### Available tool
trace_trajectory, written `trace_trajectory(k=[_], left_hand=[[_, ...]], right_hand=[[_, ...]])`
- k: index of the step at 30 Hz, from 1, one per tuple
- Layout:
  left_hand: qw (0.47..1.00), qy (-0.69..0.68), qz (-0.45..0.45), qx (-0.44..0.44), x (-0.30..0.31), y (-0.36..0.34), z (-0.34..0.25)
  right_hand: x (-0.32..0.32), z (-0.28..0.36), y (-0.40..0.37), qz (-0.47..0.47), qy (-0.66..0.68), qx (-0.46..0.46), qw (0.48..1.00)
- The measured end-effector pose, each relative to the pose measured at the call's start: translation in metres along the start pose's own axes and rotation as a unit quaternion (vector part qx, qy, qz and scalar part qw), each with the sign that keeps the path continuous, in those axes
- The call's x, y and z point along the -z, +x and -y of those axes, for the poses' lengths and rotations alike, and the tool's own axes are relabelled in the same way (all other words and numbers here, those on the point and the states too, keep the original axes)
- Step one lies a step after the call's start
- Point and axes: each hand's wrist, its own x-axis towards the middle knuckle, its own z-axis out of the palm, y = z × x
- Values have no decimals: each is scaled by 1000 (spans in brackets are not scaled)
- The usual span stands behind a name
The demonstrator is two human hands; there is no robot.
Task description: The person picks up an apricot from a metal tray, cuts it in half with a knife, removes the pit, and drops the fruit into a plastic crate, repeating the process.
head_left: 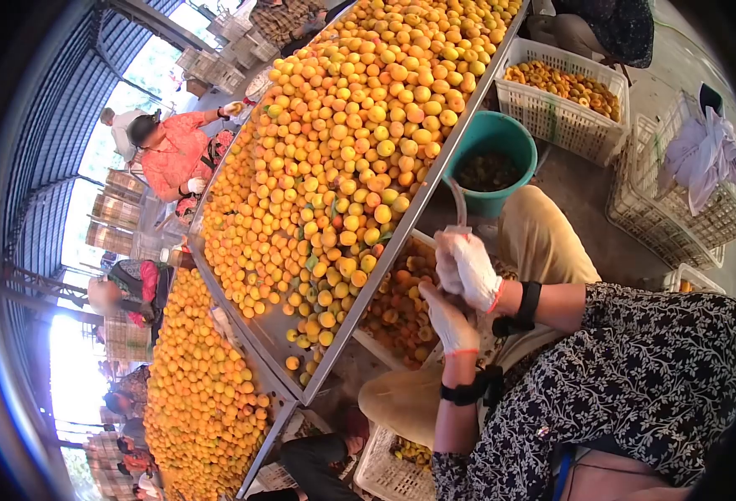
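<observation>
My right hand [470, 271], in a white glove, is closed on a thin curved tool [458, 203] whose tip points up toward the green bucket [492, 159]. Just below, my gloved left hand [450, 324] touches it, fingers curled round something too hidden to make out. Under both hands, between my knees, a white crate [371, 341] holds halved orange fruit [406, 305]. Beside them slopes a metal-edged table [435, 179] heaped with whole yellow-orange fruit [335, 134]. Dark scraps lie inside the bucket.
A white crate of cut fruit [564, 88] stands beyond the bucket. Stacked crates [664, 188] carry a pale cloth [706, 159] at the right. Another crate [393, 472] sits below my knee. People work across the table, and a co-worker's dark-clothed leg [318, 459] is nearby.
</observation>
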Motion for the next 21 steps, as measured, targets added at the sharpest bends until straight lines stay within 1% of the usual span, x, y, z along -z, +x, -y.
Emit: trace_trajectory(k=[1, 2, 3, 4, 5, 6, 7, 8, 9, 10, 12, 13, 14, 15, 16, 17, 18, 20, 21], left_hand=[[997, -23, 6, 68, -5, 12, 0], [990, -46, 12, 135, -7, 29, 0], [978, -61, 113, 163, -9, 46, 1], [956, -72, 215, 188, -17, 57, -4], [944, -90, 224, 224, -25, 64, -6], [970, -14, 194, 144, -52, 46, -20], [971, -6, 216, 100, -57, 52, -20], [970, 2, 237, 55, -61, 59, -20], [968, 26, 250, 31, -61, 56, -25], [967, 29, 251, 31, -59, 53, -28], [970, 93, 225, -22, -48, 51, -36], [972, 116, 203, 20, -35, 64, -37], [975, 117, 189, 16, -16, 79, -31], [920, 350, 124, -124, 4, 91, -22], [791, 558, 49, -247, 25, 101, -14], [616, 716, 26, -326, 42, 102, -11], [618, 754, -13, -223, 36, 81, -24], [582, 750, -81, -303, 39, 58, -38], [594, 724, -99, -336, 38, 51, -50]], right_hand=[[2, 7, 12, -43, 35, -15, 998], [10, 14, 27, -39, 110, -25, 993], [15, 20, 42, -47, 140, -16, 989], [18, 30, 56, -55, 172, -4, 984], [24, 43, 70, -59, 196, 41, 978], [28, 60, 81, -64, 219, 87, 970], [27, 82, 84, -98, 193, 181, 959], [36, 103, 87, -113, 125, 253, 953], [43, 119, 89, -144, 46, 331, 932], [53, 132, 100, -186, -13, 395, 900], [72, 143, 98, -167, 39, 374, 911], [76, 143, 97, -164, 26, 367, 915], [78, 139, 94, -160, 14, 355, 921], [80, 135, 93, -151, 17, 333, 931], [81, 128, 93, -140, 28, 311, 940], [79, 119, 92, -132, 18, 285, 949], [77, 110, 92, -123, 8, 262, 957], [78, 88, 93, -92, -33, 230, 968], [79, 82, 88, -71, -45, 185, 979]])
